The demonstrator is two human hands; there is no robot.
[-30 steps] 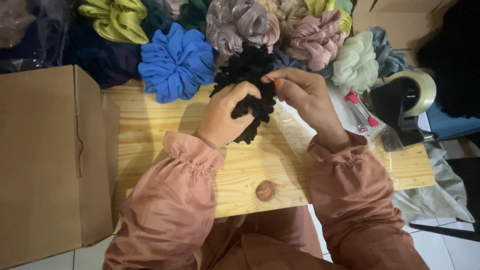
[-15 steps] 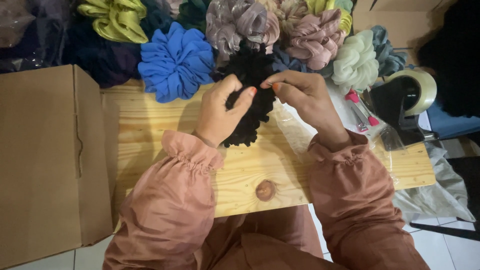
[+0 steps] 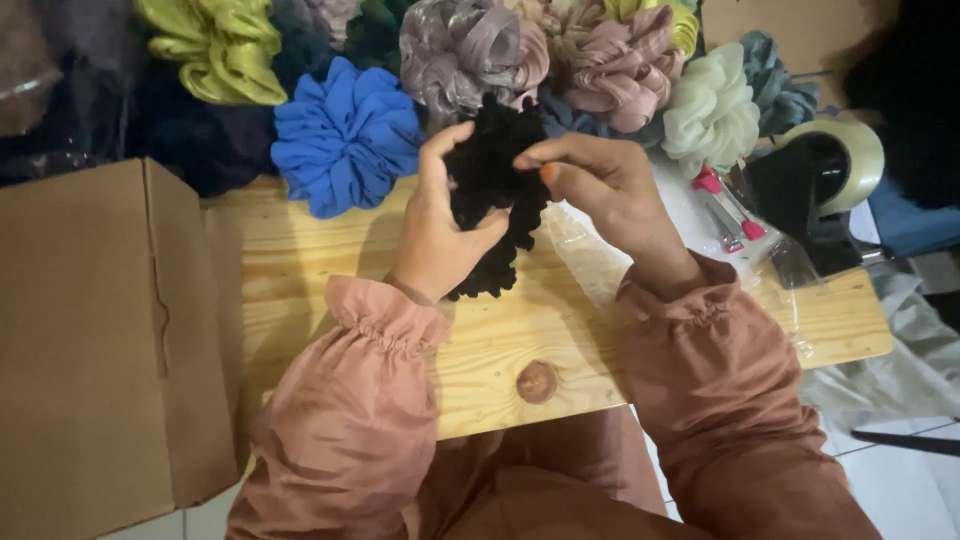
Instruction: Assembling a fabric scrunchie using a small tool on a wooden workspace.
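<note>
1. A pale wooden table (image 3: 330, 300) carries a row of scrunchies along its far edge, with a cardboard box (image 3: 90, 340) to its left
2. The left hand (image 3: 440, 235) is raised with its fingers curled, pinching the black scrunchie (image 3: 495, 200)
3. The right hand (image 3: 600, 185) pinches the scrunchie's top edge
4. The scrunchie hangs between both hands, just right of the blue scrunchie (image 3: 345, 135)
5. Since half a second ago, both hands have lifted it slightly higher

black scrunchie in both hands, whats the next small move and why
Probably slide the black scrunchie toward the clear plastic bag lying just under the right hand. Both hands grip it above the wooden table, left hand from the side, and the bag is the nearest thing.
</note>
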